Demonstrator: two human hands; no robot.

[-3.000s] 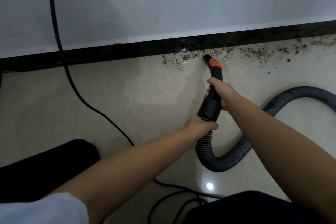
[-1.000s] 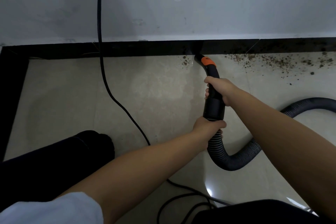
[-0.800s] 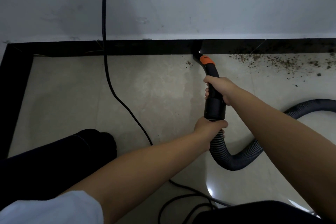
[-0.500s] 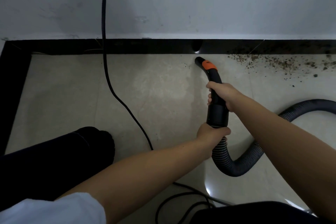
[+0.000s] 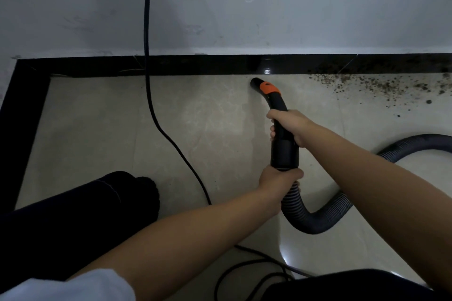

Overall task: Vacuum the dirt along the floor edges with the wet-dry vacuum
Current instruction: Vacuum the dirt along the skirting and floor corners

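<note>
The nozzle (image 5: pixel 256 82) has backed off the black skirting (image 5: pixel 195 65); that patch is now clean. Both hands' fingers (image 5: pixel 272 134) stay wrapped round the wand (image 5: pixel 283 144). Remaining dirt (image 5: pixel 374 85) lies rightward.

Head view: we are looking forward and down from head height at the floor (image 5: pixel 195 129) edge.
Facing: we are facing the wall (image 5: pixel 269 7) and skirting (image 5: pixel 195 66).
Nearness: we are seeing our own forearms close below.

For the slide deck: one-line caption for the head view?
Both hands, right hand and left hand, hold the vacuum nozzle near the black baseboard; dirt remains to its right.
</note>
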